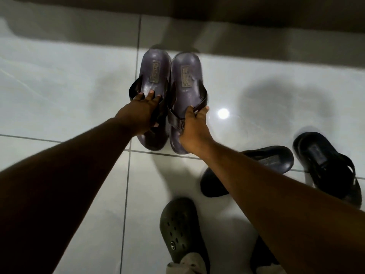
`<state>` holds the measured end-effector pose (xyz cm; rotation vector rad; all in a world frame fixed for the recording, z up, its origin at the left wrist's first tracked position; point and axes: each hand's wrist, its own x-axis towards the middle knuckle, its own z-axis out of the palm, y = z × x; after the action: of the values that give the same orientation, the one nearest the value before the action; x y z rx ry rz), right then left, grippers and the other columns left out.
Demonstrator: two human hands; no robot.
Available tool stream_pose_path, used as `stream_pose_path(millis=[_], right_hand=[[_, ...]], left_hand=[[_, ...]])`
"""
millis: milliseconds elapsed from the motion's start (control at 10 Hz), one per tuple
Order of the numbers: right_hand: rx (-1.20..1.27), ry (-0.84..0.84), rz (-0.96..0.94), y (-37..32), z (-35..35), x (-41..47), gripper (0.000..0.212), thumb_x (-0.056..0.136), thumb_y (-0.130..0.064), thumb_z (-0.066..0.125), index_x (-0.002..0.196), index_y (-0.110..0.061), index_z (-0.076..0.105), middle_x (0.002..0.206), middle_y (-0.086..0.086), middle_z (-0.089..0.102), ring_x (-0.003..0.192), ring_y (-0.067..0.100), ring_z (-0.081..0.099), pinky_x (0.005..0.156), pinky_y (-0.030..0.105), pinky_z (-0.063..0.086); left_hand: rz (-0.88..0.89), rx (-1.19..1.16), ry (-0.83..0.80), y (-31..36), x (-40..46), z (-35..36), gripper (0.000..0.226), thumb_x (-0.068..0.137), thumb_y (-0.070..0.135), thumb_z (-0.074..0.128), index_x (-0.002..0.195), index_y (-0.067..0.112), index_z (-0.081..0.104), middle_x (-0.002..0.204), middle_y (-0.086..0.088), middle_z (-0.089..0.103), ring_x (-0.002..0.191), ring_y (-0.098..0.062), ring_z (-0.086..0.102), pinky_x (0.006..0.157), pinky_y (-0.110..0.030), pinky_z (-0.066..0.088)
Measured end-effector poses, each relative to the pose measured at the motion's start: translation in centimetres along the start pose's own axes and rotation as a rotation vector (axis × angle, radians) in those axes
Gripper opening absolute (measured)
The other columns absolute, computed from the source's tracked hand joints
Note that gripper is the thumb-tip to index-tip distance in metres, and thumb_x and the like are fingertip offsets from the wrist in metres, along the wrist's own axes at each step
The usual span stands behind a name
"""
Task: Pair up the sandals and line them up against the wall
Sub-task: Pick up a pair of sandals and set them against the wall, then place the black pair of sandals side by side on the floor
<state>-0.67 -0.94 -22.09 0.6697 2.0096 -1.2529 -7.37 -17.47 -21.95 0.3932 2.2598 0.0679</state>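
The left hand (145, 107) gripped the left sandal (153, 95) by its strap; the right hand (194, 123) gripped the right sandal (186, 91) likewise. Both were dark purple-brown with labelled insoles, side by side, heels toward the wall (256, 8). Open tile floor (59, 76) lay left; 2 black sandals (324, 167) lay right.

Left sandal (155, 76) purplish-grey footbed, brownish label patch, dark brown straps. Right sandal (186, 80) same purple-grey, same patch (matching pair by colour). Two black sandals: one (266, 161), other (324, 165) with greyish patch. Clog (178, 228) dark olive, pattern of round holes. Floor tiles (59, 86) glossy white, dark grout lines.
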Motion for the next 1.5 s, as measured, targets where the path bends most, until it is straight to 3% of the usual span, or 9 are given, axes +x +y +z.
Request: stream_pose_path(millis=[100, 400, 500, 600, 700, 800, 900, 1000, 1500], right_hand=[[-0.290, -0.062, -0.113, 0.0, -0.6, -1.3, 0.082, 0.087, -0.013, 0.057, 0.152, -0.006, 0.008, 0.159, 0.023, 0.000, 0.144, 0.046, 0.014, 0.116, 0.051, 0.021], [-0.350, 0.194, -0.123, 6.8, -13.7, -4.0, 0.070, 0.092, -0.030, 0.060, 0.151, -0.013, 0.025, 0.150, 0.015, 0.040, 0.136, 0.029, 0.040, 0.110, 0.033, 0.031], [-0.639, 0.322, 0.017, 13.9, -22.6, -8.1, 0.061, 0.092, -0.035, 0.056, 0.146, -0.016, 0.035, 0.140, 0.019, 0.048, 0.125, 0.041, 0.048, 0.101, 0.047, 0.041], [-0.740, 0.296, 0.174, 18.1, -26.2, -11.0, 0.068, 0.087, -0.040, 0.060, 0.146, -0.023, 0.032, 0.142, 0.020, 0.043, 0.121, 0.048, 0.047, 0.098, 0.057, 0.044], [-0.813, 0.088, 0.299, 23.8, -28.3, -13.6, 0.082, 0.085, -0.046, 0.060, 0.150, -0.037, 0.011, 0.161, 0.012, 0.010, 0.140, 0.049, 0.024, 0.107, 0.066, 0.032], [-0.797, 0.042, 0.300, 26.6, -28.4, -13.6, 0.082, 0.090, -0.044, 0.057, 0.150, -0.041, 0.002, 0.163, 0.007, -0.008, 0.146, 0.047, 0.007, 0.111, 0.067, 0.023], [-0.637, 0.165, 0.207, 28.0, -28.3, -12.0, 0.075, 0.093, -0.030, 0.055, 0.153, -0.027, 0.011, 0.163, 0.013, -0.009, 0.147, 0.044, 0.006, 0.117, 0.060, 0.020], [-0.579, 0.268, 0.176, 27.7, -28.4, -10.6, 0.074, 0.093, -0.032, 0.056, 0.154, -0.020, 0.015, 0.162, 0.017, -0.007, 0.147, 0.044, 0.013, 0.118, 0.052, 0.023], [-0.376, 0.474, 0.072, 27.9, -35.5, -5.2, 0.076, 0.091, -0.051, 0.052, 0.152, -0.024, 0.016, 0.162, 0.017, 0.008, 0.132, 0.049, 0.041, 0.108, 0.052, 0.036]], left_hand=[[-0.003, -0.007, -0.012, 0.5, -0.4, -0.3, 0.096, 0.082, 0.032, 0.070, 0.153, 0.016, 0.007, 0.163, -0.016, 0.008, 0.148, -0.041, 0.008, 0.120, -0.056, 0.019], [0.029, 0.086, 0.384, 9.2, -6.0, 1.4, 0.081, 0.077, 0.046, 0.066, 0.144, 0.014, 0.034, 0.152, -0.023, 0.034, 0.133, -0.046, 0.038, 0.102, -0.058, 0.036], [0.140, 0.103, 0.113, 17.4, -8.2, 4.6, 0.077, 0.080, 0.046, 0.062, 0.145, 0.021, 0.031, 0.149, -0.018, 0.036, 0.123, -0.043, 0.045, 0.095, -0.052, 0.042], [0.344, 0.254, 0.037, 21.4, -9.0, 7.7, 0.063, 0.088, 0.034, 0.052, 0.146, 0.027, 0.028, 0.158, -0.014, 0.026, 0.137, -0.042, 0.035, 0.103, -0.055, 0.039], [0.695, 0.471, 0.233, 23.9, -7.0, 9.2, 0.042, 0.093, 0.022, 0.035, 0.121, 0.023, 0.067, 0.138, -0.006, 0.059, 0.127, -0.033, 0.055, 0.098, -0.052, 0.051], [0.785, 0.534, 0.293, 24.9, -5.1, 9.7, 0.044, 0.095, 0.024, 0.032, 0.118, 0.016, 0.068, 0.136, -0.010, 0.061, 0.127, -0.036, 0.054, 0.100, -0.051, 0.049], [0.730, 0.663, -0.055, 26.7, -2.0, 9.3, 0.067, 0.090, 0.041, 0.046, 0.149, 0.019, 0.023, 0.163, -0.015, 0.006, 0.149, -0.043, 0.000, 0.119, -0.056, 0.013], [0.605, 0.602, -0.044, 28.8, -0.3, 8.2, 0.076, 0.089, 0.048, 0.048, 0.151, 0.021, 0.014, 0.164, -0.010, -0.003, 0.148, -0.041, -0.011, 0.120, -0.053, 0.007], [0.262, 0.196, 0.151, 46.0, 6.4, 6.6, 0.077, 0.089, 0.055, 0.046, 0.151, 0.017, 0.020, 0.164, -0.010, 0.007, 0.148, -0.042, -0.009, 0.120, -0.055, 0.000]])
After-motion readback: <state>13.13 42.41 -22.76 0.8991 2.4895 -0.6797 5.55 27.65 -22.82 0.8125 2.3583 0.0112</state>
